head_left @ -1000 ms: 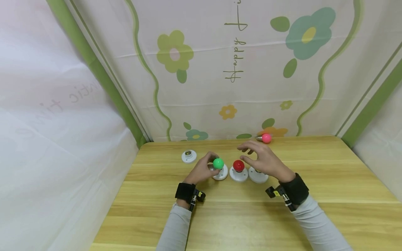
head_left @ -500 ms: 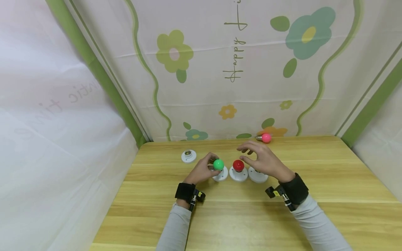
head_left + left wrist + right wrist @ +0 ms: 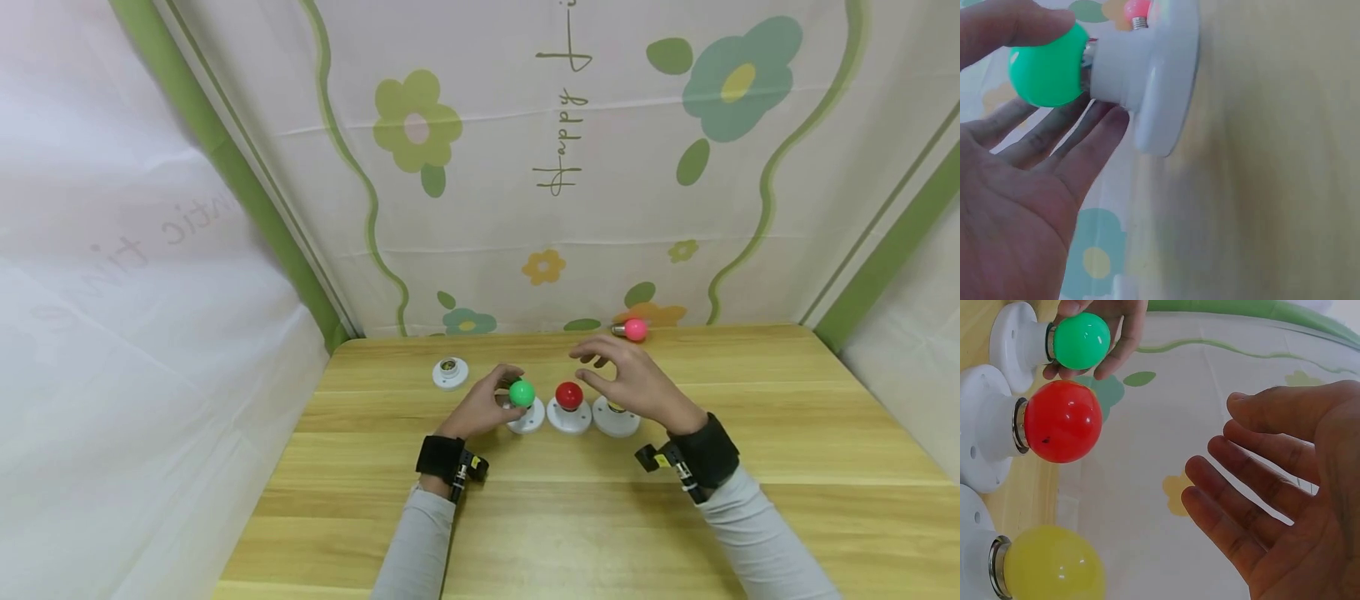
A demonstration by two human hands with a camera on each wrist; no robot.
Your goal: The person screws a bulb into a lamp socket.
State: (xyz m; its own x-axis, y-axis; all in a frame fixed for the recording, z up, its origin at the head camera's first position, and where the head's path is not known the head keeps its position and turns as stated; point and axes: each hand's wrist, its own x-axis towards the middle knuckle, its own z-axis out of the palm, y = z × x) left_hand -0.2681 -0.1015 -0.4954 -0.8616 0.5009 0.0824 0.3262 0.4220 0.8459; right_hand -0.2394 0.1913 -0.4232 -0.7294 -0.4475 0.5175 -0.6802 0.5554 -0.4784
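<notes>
A green light bulb (image 3: 522, 392) stands upright in a round white lamp socket (image 3: 1166, 81). My left hand (image 3: 478, 410) holds this bulb, its thumb lying on the globe and its fingers curled behind bulb and socket in the left wrist view. Beside it, a red light bulb (image 3: 568, 396) sits in a second white socket (image 3: 570, 422). My right hand (image 3: 636, 382) hovers with spread, slightly bent fingers and holds nothing. Below that hand is a third socket (image 3: 617, 423); its yellow light bulb (image 3: 1054, 565) shows clearly in the right wrist view but is mostly hidden in the head view.
A bulbless white socket (image 3: 450, 374) lies at the back left of the wooden table (image 3: 555, 533). Near the back edge lies a pink light bulb (image 3: 636, 330) on its side. A flower-printed white curtain (image 3: 480, 208) hangs behind, with white cloth at both sides.
Very little differs. My right hand has shifted slightly to the right, showing a bit more of the yellow bulb. My left hand stays at the green bulb.
</notes>
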